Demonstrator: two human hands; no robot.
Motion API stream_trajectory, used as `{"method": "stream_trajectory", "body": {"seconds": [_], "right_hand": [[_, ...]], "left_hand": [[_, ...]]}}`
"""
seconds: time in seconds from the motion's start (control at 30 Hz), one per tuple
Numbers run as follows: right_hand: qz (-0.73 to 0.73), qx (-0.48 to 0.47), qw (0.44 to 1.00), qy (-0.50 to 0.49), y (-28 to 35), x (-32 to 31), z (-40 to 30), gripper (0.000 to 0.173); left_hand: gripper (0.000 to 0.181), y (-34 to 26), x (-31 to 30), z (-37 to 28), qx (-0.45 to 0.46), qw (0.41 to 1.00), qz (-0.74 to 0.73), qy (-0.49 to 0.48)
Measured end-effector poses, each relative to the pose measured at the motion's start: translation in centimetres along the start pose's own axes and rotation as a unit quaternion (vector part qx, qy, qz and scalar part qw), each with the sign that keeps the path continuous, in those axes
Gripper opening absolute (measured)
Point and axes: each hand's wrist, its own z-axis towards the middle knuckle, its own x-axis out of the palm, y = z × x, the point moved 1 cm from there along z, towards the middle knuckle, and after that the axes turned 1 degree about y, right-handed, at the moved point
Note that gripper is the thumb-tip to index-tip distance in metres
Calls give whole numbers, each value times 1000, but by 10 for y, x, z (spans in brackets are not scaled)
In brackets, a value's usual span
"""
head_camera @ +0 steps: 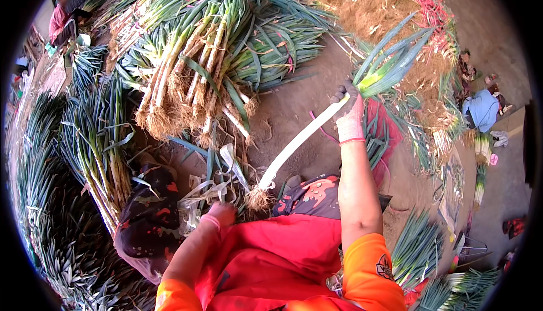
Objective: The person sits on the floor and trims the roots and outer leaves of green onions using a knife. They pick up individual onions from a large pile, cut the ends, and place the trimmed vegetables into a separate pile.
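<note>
My right hand (350, 105), in a dark-coated glove with a pink cuff, is closed around a large green onion (303, 137), just below where its leaves fan out. The long white stalk slants down to the left, and its brown roots (259, 198) hang above my lap. My left hand (222, 215) is low in front of me, left of those roots. It is blurred and its fingers are hidden, so I cannot tell if it holds anything. Peeled pale leaf skins (203, 196) lie just beyond it, between my knees.
Ahead is a heap of unpeeled green onions (182, 69) with soil on their stalks. More bundles (95, 141) stand at my left. A pile of trimmed roots (377, 10) lies at the far right, with red ties (432, 14). A person (63, 18) sits at the upper left.
</note>
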Motion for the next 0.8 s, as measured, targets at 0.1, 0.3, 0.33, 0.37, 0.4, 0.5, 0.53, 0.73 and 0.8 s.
{"method": "stream_trajectory", "body": {"seconds": [0.1, 0.3, 0.33, 0.37, 0.4, 0.5, 0.53, 0.73, 0.8], "right_hand": [[-37, -24, 999, -29, -2, 0, -3, 22], [-48, -6, 995, -85, -11, 1, 5, 17], [-47, -6, 995, -85, -12, 0, 5, 16], [-38, -1, 994, -99, -15, 0, 5, 16], [-30, 4, 993, -111, -18, 2, 6, 15], [-31, 1, 990, -135, -21, 8, 3, 14], [-37, -2, 989, -142, -19, 9, 0, 14], [-94, -78, 981, -149, -9, -13, 11, 10], [-106, -79, 977, -169, -14, -12, 4, 7]], "left_hand": [[35, 8, 15, -15, -112, 969, -212, -65], [45, -38, -126, -30, 13, 710, -537, -455], [49, -52, -146, -35, 3, 761, -398, -512], [54, -67, -165, -42, -7, 794, -248, -555], [52, -76, -168, -37, 0, 817, -183, -547], [28, -72, -136, -10, 24, 887, -11, -460], [24, -67, -121, -5, 41, 903, 31, -427], [25, 8, 34, 0, -170, 965, -145, -139], [31, 9, 15, -7, -181, 862, -314, -355]]}}
